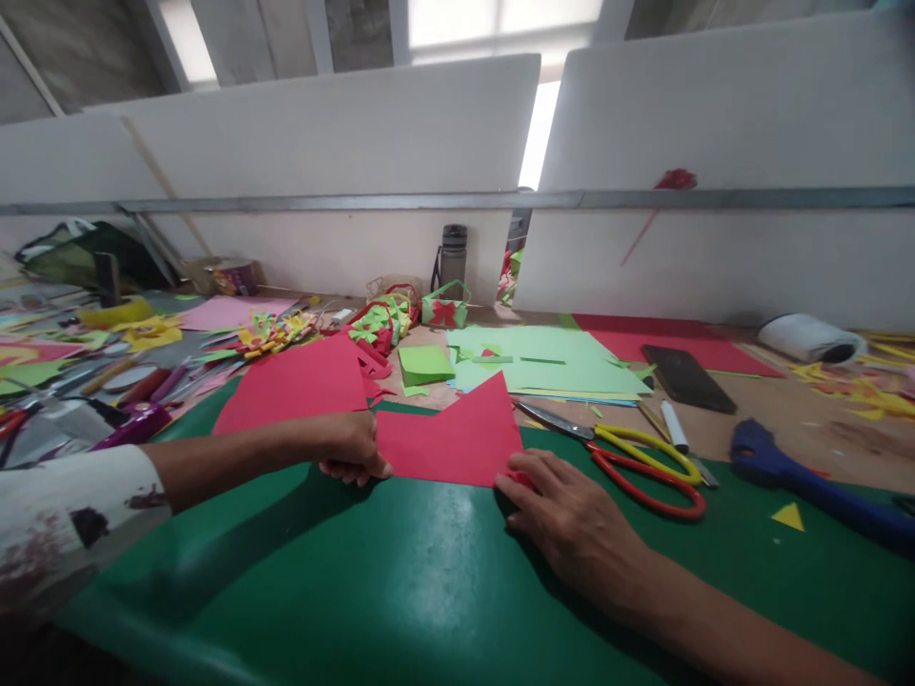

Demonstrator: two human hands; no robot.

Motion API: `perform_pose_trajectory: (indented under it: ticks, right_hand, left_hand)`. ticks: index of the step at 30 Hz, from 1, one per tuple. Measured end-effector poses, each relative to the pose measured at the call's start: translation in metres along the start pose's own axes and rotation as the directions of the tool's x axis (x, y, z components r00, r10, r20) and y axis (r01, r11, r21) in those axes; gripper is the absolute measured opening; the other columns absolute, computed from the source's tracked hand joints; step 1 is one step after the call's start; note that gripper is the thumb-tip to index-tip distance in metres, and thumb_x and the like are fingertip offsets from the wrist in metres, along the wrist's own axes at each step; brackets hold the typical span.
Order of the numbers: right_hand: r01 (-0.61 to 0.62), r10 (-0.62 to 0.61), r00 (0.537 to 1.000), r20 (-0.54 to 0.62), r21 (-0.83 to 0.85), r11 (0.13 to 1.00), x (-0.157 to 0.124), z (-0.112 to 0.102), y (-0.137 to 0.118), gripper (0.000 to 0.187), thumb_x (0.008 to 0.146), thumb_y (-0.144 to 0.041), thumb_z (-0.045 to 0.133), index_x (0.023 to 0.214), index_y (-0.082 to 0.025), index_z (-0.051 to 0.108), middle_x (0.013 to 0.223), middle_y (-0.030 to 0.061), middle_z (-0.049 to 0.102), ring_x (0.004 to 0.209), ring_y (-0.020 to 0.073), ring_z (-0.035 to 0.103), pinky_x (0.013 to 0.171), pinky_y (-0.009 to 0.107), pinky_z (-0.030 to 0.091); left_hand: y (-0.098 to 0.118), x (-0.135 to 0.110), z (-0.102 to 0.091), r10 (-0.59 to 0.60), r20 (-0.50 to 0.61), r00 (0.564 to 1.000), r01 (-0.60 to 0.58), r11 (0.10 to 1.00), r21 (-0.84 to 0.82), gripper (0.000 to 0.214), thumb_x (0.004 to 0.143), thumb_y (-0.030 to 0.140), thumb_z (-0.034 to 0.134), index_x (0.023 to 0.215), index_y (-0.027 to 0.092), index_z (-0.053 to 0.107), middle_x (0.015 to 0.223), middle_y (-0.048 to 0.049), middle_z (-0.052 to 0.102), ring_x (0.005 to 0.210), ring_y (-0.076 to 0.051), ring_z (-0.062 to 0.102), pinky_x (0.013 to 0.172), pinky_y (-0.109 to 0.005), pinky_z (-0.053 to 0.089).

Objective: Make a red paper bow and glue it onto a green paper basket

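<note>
A piece of red paper (450,438) lies between my hands, with a pointed peak at its upper right and a straight lower edge. My left hand (355,448) is closed on its left end, thumb along the lower corner. At the lower right corner, the curled fingers of my right hand (554,505) grip the paper, and a bit of red shows between them. Just beyond my right hand rest scissors (607,448) with one yellow and one red handle, blades pointing left. A larger red sheet (300,386) lies behind my left wrist.
A green mat (429,591) covers the front of the table. Behind are light green sheets (543,357), a dark phone (686,378), small paper baskets (444,310) and a bottle (453,257). A blue-handled tool (807,476) lies right; paper scraps and tools clutter the left.
</note>
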State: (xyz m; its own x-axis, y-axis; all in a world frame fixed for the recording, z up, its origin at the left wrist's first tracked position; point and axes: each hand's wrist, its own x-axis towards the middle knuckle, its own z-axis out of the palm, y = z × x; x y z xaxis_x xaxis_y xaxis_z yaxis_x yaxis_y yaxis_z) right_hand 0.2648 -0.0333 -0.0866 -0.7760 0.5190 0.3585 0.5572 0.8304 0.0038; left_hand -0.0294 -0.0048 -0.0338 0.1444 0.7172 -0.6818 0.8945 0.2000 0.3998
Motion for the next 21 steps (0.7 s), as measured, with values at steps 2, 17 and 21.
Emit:
perform_pose_trajectory:
  ticks: [2,17,21]
  right_hand:
    - [0.024,-0.025,0.999,0.034,0.036,0.999,0.004,0.000,-0.001,0.018,0.085,-0.011,0.056,0.102,-0.010,0.063,0.100,0.0139,0.061,0.092,0.0266,0.053,0.079,0.040,0.046]
    - [0.034,-0.040,0.996,0.076,0.084,0.996,0.002,0.000,0.001,0.017,0.089,-0.013,0.052,0.103,-0.011,0.061,0.093,0.0114,0.062,0.083,0.0242,0.054,0.072,0.041,0.048]
    - [0.023,-0.032,0.996,0.089,0.100,0.995,0.002,0.000,0.001,0.018,0.089,-0.012,0.051,0.105,-0.011,0.061,0.095,0.0117,0.061,0.085,0.0245,0.054,0.075,0.041,0.047]
  left_hand:
    - [-0.002,0.002,0.001,0.007,-0.003,1.000,-0.007,1.000,-0.002,0.038,0.068,0.045,0.064,0.044,0.018,0.054,0.034,0.0036,0.043,0.031,-0.008,0.035,0.035,-0.022,0.027]
    - [-0.035,-0.003,-0.004,-0.007,-0.005,1.000,0.006,0.997,-0.083,0.044,0.058,0.059,0.063,0.045,0.019,0.054,0.032,0.0043,0.039,0.031,-0.008,0.030,0.034,-0.023,0.022]
    - [-0.047,-0.005,-0.006,-0.009,-0.041,0.999,0.006,0.996,-0.086,0.041,0.061,0.055,0.062,0.045,0.018,0.053,0.034,0.0039,0.040,0.032,-0.008,0.030,0.036,-0.022,0.024]
